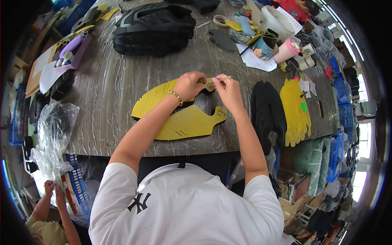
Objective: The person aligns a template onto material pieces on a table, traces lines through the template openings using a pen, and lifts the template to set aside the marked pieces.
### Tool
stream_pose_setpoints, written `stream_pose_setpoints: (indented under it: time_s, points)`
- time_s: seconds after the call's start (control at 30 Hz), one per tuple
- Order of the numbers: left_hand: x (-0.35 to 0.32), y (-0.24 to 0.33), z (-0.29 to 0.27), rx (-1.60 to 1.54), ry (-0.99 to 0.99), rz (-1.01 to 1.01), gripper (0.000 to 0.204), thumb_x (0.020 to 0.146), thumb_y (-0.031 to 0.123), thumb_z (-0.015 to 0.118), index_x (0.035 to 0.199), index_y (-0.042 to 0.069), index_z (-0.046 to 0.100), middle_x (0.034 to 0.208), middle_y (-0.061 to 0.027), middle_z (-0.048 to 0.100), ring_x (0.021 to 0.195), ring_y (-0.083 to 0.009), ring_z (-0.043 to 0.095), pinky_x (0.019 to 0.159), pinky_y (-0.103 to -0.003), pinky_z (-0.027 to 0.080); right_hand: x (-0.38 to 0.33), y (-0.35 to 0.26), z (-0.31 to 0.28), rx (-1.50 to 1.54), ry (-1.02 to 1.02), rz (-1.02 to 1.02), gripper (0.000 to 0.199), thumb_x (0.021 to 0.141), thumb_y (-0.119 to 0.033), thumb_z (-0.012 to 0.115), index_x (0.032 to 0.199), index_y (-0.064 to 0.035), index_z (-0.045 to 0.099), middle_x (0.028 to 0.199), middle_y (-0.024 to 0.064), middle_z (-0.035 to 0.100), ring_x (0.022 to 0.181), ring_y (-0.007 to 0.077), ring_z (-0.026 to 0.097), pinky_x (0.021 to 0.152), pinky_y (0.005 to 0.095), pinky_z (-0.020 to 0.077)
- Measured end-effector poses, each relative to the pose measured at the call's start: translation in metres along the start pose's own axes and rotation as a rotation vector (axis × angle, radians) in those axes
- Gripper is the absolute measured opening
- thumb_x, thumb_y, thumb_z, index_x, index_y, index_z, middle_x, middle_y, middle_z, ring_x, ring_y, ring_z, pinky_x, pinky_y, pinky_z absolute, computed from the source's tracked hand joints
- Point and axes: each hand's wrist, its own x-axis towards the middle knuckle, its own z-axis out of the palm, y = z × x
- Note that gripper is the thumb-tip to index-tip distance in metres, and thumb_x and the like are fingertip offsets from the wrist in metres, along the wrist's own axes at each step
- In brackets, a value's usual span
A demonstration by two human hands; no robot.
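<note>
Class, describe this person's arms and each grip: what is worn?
Short white fabric sleeves leave both forearms bare. The left grip and right grip are ungloved. A yellow-and-dark beaded bracelet circles the left wrist; the right wrist is unadorned.

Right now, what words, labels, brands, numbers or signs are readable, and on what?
White shirt: large dark interlocked-letter mark; clear, but not transcribed here.
Lower yellow piece: small dark marks at its right end, too small to tell whether writing.
White paper near the pink cup: faint marks, too small to read.
No other text I can read.
</note>
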Motion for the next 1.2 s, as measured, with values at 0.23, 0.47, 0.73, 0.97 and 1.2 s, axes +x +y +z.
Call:
stream_pose_setpoints:
  time_s: [0.23,0.47,0.73,0.97,1.2]
  points:
    - [0.001,0.000,0.000,0.009,-0.008,-0.004,0.016,0.073,0.011,0.070,0.088,0.010,0.065,0.092,-0.0083,0.068,0.089,-0.0297,0.064,0.079,-0.039,0.051,-0.008,0.002,-0.004,0.119,-0.012,0.026,0.024,0.094,-0.018,0.060,0.094,0.0054,0.065,0.075,0.0128,0.070,0.070,0.0165,0.070,0.064,0.0279,0.0548]
    - [0.001,0.003,-0.001,0.010,-0.009,0.000,0.016,0.074,0.012,0.070,0.089,0.010,0.066,0.091,-0.0081,0.067,0.089,-0.0292,0.064,0.080,-0.039,0.051,-0.006,0.009,-0.008,0.167,0.005,0.001,0.023,0.094,-0.018,0.061,0.094,0.0049,0.065,0.075,0.0109,0.070,0.069,0.0150,0.069,0.063,0.0271,0.0540]
    - [0.000,0.003,-0.003,0.073,-0.049,0.025,0.018,0.076,0.013,0.069,0.094,0.017,0.071,0.099,-0.0070,0.066,0.093,-0.0300,0.063,0.082,-0.039,0.050,0.005,0.016,-0.008,0.204,0.103,0.010,0.023,0.092,-0.018,0.061,0.089,0.0042,0.064,0.071,0.0146,0.068,0.064,0.0204,0.068,0.060,0.0299,0.0513]
    - [0.000,0.004,-0.002,0.061,-0.047,0.024,0.017,0.076,0.013,0.068,0.093,0.017,0.072,0.098,-0.0062,0.066,0.092,-0.0297,0.063,0.082,-0.040,0.050,0.008,0.023,-0.006,0.215,0.086,0.037,0.023,0.092,-0.019,0.061,0.089,0.0037,0.065,0.072,0.0146,0.068,0.065,0.0205,0.069,0.061,0.0308,0.0514]
    - [0.001,0.006,-0.002,0.079,-0.052,0.026,0.018,0.076,0.013,0.068,0.094,0.017,0.072,0.098,-0.0061,0.066,0.092,-0.0296,0.064,0.083,-0.040,0.050,-0.002,0.017,-0.010,0.189,0.120,-0.015,0.024,0.093,-0.020,0.061,0.089,0.0037,0.065,0.069,0.0150,0.068,0.060,0.0204,0.067,0.057,0.0313,0.0499]
